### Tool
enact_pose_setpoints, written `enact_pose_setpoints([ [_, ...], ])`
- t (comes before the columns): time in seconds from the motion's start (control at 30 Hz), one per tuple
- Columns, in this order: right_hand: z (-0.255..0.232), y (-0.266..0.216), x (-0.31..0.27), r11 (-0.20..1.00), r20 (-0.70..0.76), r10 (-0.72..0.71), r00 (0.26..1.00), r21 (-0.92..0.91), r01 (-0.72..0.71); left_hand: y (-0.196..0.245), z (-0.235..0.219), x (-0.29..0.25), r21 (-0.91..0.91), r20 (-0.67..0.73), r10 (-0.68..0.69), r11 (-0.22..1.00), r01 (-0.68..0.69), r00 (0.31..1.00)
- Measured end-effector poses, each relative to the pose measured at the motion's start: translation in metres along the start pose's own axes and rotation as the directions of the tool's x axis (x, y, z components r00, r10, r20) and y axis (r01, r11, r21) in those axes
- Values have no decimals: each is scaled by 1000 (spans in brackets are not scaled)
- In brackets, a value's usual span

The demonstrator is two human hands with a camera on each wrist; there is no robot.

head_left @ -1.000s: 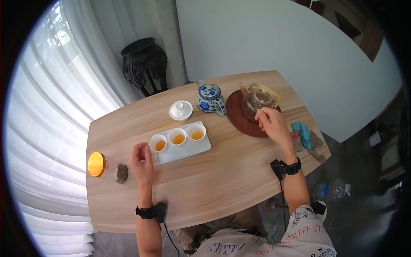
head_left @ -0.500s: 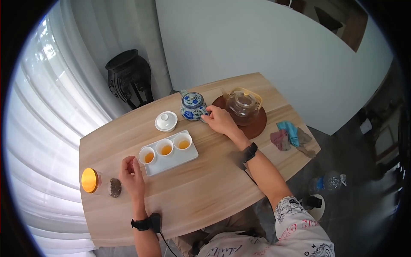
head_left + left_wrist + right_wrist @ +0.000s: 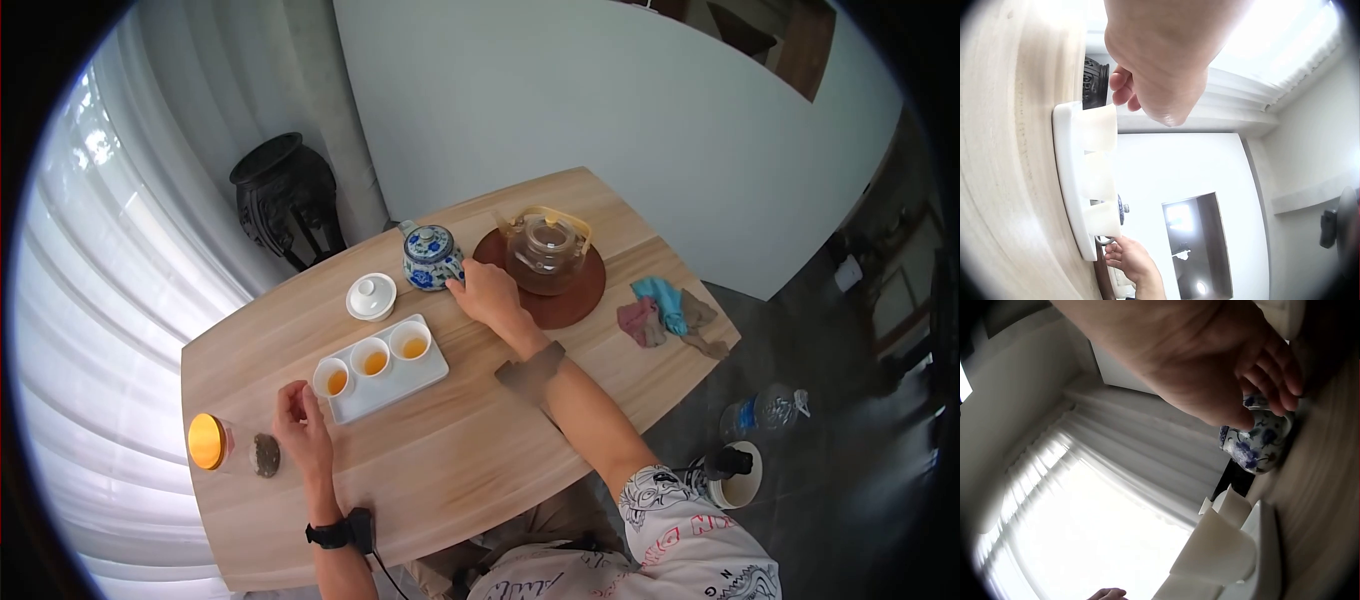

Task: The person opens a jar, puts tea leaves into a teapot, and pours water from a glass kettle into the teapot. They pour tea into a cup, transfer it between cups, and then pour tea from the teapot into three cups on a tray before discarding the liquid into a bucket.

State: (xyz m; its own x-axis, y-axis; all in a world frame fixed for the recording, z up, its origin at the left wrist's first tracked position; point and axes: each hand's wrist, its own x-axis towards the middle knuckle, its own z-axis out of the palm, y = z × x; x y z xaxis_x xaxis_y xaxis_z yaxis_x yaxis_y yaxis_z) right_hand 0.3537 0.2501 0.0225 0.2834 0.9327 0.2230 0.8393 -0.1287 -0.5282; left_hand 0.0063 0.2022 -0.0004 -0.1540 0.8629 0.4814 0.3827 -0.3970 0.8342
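Standing at one o'clock from the white tray of three cups, the blue-and-white teapot has the right hand at its four o'clock, by the handle; whether that grip is clamped there I cannot tell. Toward the tray's eight o'clock, above the worktop, the left hand curls loosely, its grip holding nothing

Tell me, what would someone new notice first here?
Probably the blue-flowered teapot toward the far side of the wooden table, with the right hand at its handle side. Next come three white cups of amber drink, in a row on the white tray in front of the teapot. The shiny gold lid also stands out, near the table's left end.
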Motion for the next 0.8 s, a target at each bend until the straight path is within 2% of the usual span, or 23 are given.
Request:
enact_pose_setpoints([
  [0.5, 8, -7, -4, 1000, 16, -18, 1000, 9, 18, -10, 2, -2, 10, 20, -13, 1000, 13, 1000],
  [0.8, 8, -3, -4, 998, -30, -40, 999, 36, 41, -11, 3, -1, 3, 29, -23, 1000, 23, 999],
])
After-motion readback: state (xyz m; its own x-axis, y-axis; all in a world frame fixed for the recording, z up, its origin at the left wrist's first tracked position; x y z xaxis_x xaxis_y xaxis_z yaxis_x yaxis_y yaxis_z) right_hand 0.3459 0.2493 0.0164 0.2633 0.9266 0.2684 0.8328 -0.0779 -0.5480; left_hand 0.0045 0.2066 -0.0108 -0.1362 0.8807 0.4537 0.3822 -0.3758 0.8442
